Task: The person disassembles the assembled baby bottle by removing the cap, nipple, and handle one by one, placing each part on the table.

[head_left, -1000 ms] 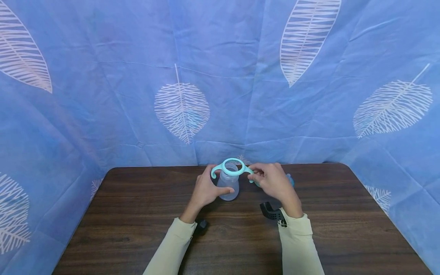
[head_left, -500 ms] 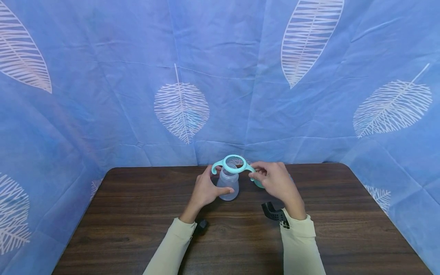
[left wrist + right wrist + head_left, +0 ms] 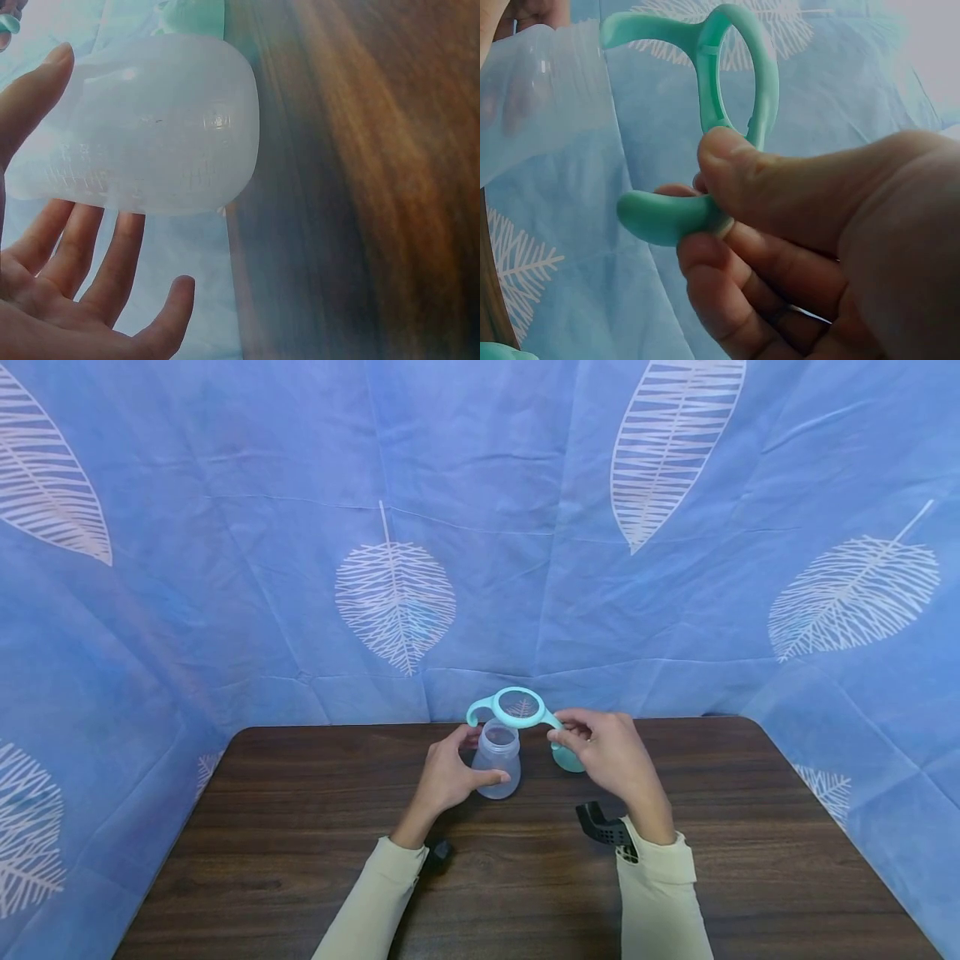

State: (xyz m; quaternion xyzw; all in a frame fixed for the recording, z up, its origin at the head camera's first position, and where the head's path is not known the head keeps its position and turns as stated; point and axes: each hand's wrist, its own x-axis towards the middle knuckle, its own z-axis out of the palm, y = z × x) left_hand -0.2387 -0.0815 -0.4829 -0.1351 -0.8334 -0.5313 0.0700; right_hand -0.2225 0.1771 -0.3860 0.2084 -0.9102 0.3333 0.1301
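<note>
A translucent baby bottle without a cap stands upright on the table. My left hand holds it, thumb on one side and fingers on the other; the left wrist view shows raised markings on the bottle. My right hand pinches one curved arm of a turquoise two-handled bottle grip ring. The ring is tilted in the air just above and behind the bottle's mouth, apart from it. In the right wrist view, thumb and fingers pinch the lower handle of the ring.
A turquoise object sits on the table behind my right hand, partly covered by it. The dark wood table meets a blue leaf-patterned cloth at its far edge. Black wrist mounts sit under both wrists.
The ring has risen off the bottle's neck and shifted slightly right and away, carried by my right hand. My left hand and the bottle have stayed in place.
</note>
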